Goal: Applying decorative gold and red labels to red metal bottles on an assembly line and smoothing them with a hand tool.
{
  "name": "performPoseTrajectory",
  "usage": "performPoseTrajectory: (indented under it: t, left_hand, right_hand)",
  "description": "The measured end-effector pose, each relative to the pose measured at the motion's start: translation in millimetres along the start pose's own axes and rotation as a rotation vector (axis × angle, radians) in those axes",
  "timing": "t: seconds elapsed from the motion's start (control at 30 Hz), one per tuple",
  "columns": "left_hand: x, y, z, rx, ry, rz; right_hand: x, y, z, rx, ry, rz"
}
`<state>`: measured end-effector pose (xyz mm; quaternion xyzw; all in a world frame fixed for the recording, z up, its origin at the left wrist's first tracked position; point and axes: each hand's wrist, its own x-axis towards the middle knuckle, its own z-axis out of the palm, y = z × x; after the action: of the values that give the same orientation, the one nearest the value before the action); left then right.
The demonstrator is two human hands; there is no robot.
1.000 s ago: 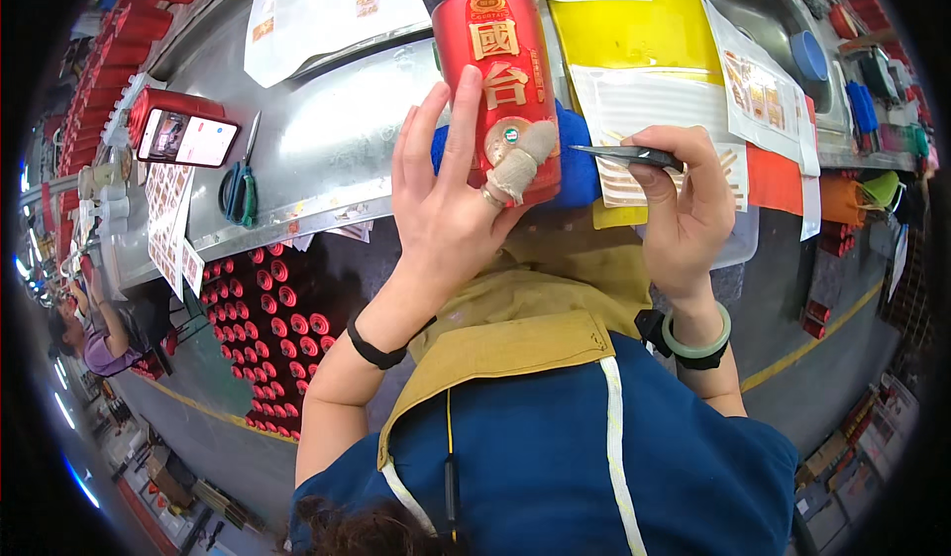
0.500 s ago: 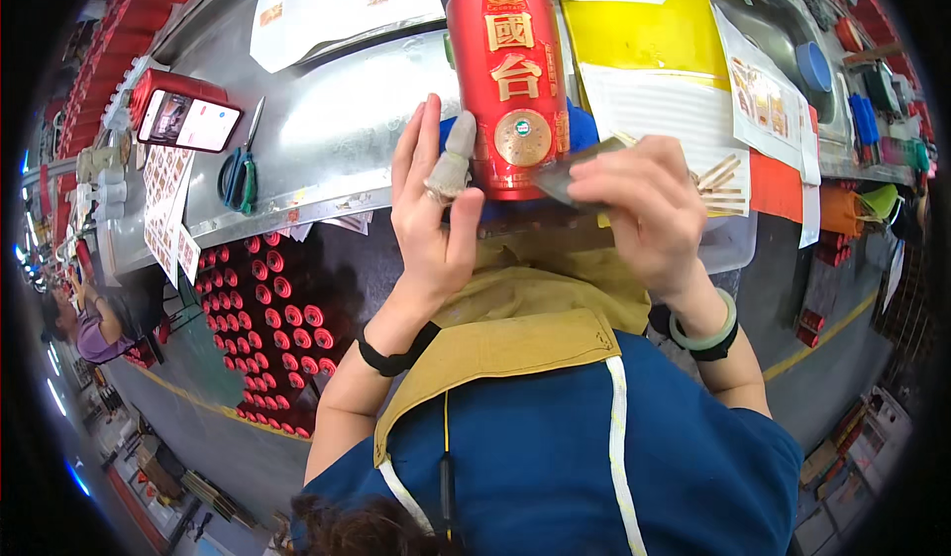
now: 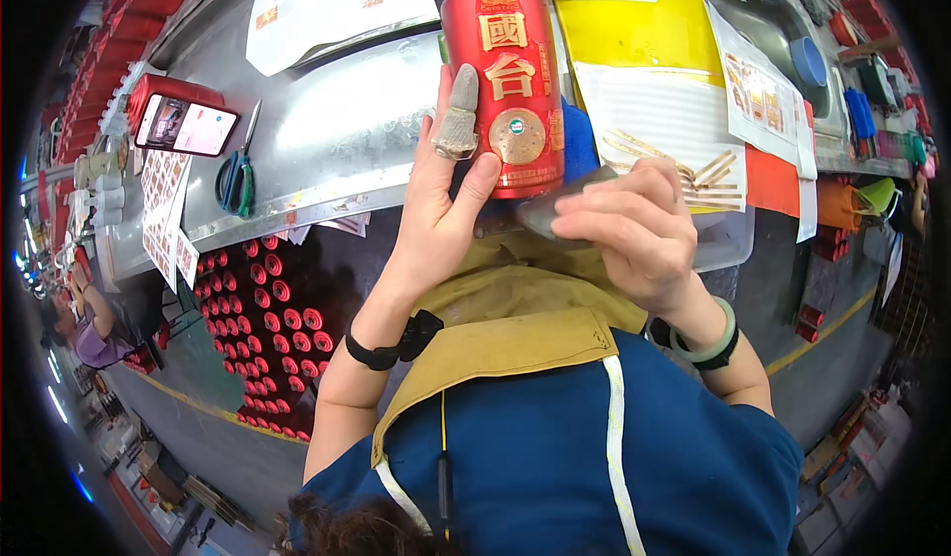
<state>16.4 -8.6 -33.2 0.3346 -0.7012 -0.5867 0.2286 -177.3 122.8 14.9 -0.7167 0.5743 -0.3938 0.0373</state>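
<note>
A red bottle (image 3: 510, 65) with gold lettering, a round gold emblem and a dark cap lies on a blue support (image 3: 578, 145) at the bench's near edge, its base toward me. My left hand (image 3: 442, 174) grips the bottle's left side, thumb at the lower edge. A greyish wrapping (image 3: 458, 120) covers one of its fingers. My right hand (image 3: 639, 234) is closed on a thin dark grey scraper-like blade (image 3: 543, 214), just off the bottle's base at the lower right. The underside of the bottle is hidden.
Gold strips (image 3: 698, 174) lie on white sheets at the right, beside a yellow sheet (image 3: 644, 21). Left on the metal bench (image 3: 317, 110) are scissors (image 3: 236, 174), a phone (image 3: 188, 123) and label sheets (image 3: 163, 199). Red round-ended items (image 3: 267, 328) stand below. A seated person (image 3: 94, 323) is far left.
My left hand has closed in against the bottle, its wrapped finger now upright along the side. The right hand has drawn the blade slightly down, off the bottle's face.
</note>
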Motion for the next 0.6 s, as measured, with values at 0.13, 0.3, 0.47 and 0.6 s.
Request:
performPoseTrajectory:
  t: [0.13,0.3,0.47,0.6]
  left_hand:
    - [0,7,-2,0.033,-0.005,0.052]
    - [5,13,-7,0.199,0.004,0.171]
    - [8,6,-13,0.010,-0.087,0.069]
    - [11,5,-11,0.014,-0.120,0.125]
  right_hand:
    - [-7,-2,4,0.335,0.023,0.292]
    - [0,-4,7,0.706,0.193,0.751]
    - [-3,-6,25,0.900,0.114,1.008]
    - [-2,-3,31,0.894,0.113,1.039]
